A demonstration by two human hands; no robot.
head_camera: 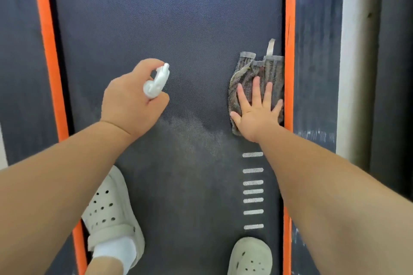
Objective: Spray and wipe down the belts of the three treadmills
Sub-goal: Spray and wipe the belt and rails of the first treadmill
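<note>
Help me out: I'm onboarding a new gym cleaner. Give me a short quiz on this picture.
1. What does the left hand hold? A) a brush B) a bottle C) a sponge
2. True or false: the right hand lies flat on the cloth by the belt's right edge.
3. Fill in: the strips edging the belt are ____.
Key: 1 B; 2 true; 3 orange.
</note>
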